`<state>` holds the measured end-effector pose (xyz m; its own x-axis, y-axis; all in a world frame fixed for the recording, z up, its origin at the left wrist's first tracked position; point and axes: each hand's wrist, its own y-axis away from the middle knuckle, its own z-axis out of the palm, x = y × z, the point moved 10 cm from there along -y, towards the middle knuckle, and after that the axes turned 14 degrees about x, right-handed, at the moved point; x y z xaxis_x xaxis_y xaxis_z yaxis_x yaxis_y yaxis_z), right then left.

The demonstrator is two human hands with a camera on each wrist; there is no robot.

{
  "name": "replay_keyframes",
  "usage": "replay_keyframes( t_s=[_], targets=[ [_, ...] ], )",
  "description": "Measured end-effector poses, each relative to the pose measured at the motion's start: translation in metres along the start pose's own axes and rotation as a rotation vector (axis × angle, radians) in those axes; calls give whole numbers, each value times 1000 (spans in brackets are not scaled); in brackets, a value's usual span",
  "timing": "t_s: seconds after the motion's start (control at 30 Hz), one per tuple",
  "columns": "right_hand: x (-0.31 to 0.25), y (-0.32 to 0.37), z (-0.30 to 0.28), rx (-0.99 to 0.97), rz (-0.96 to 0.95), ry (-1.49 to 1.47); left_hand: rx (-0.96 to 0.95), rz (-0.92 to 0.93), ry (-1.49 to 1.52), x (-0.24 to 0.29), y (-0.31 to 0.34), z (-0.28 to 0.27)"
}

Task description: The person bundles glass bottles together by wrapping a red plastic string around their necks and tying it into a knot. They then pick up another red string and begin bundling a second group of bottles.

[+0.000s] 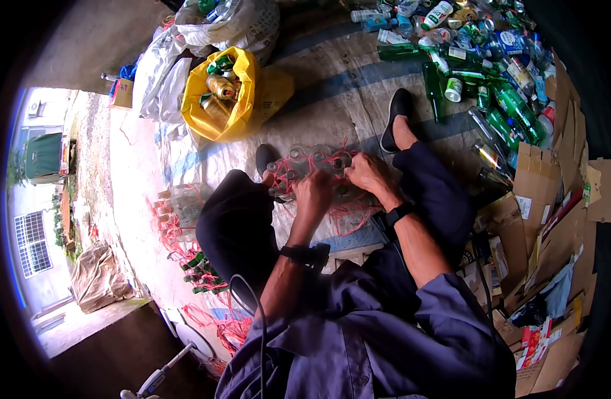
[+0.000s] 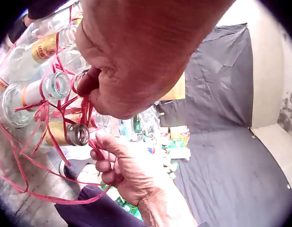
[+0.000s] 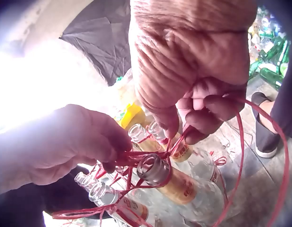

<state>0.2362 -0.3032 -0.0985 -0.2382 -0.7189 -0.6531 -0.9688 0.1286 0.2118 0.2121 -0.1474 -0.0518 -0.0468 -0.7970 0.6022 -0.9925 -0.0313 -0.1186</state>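
A cluster of clear glass bottles [image 1: 296, 154] stands between the person's feet, with red plastic string [image 2: 44, 113] wound around the necks. My left hand [image 1: 315, 189] pinches a bunched strand over the bottle tops. Beside it, my right hand [image 1: 368, 173] grips the string with thumb and curled fingers, seen closely in the right wrist view. One bottle mouth [image 3: 154, 169] lies just below the strands stretched between both hands. A long loose loop of string [image 3: 241, 156] hangs from the right hand. Some bottles carry orange-gold labels [image 3: 183, 187].
A yellow bag [image 1: 252, 100] of cans stands ahead, beside white sacks [image 1: 162, 73]. Plastic and green glass bottles [image 1: 511, 110] pile at the far right, with flattened cardboard [image 1: 538, 176] nearer. Other string-tied bottles [image 1: 185, 203] are left of the knee.
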Motion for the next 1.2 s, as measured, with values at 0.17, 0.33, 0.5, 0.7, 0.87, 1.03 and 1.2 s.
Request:
replay_keyframes(
  t_s=[0.17, 0.33, 0.5, 0.7, 0.87, 1.03, 1.2],
  targets=[
    [-6, 3, 0, -24, -29, -23, 59, 115, -11, 8, 1, -7],
    [-18, -1, 0, 15, -135, -113, -4, -89, 345, -21, 1, 9],
    [-23, 3, 7, -59, -194, -331, -31, -89, 510, -46, 7, 35],
    [-26, 7, 21, -167, -221, -323, -119, -559, 868, -31, 11, 30],
    [-24, 5, 22, -95, -230, -304, -134, -429, 694, -33, 7, 26],
    [-22, 7, 28, -75, -177, -313, -116, -29, 203, -21, 4, 25],
    [-30, 11, 21, -57, -235, -247, -65, -39, -59, -13, 8, 16]
  ],
)
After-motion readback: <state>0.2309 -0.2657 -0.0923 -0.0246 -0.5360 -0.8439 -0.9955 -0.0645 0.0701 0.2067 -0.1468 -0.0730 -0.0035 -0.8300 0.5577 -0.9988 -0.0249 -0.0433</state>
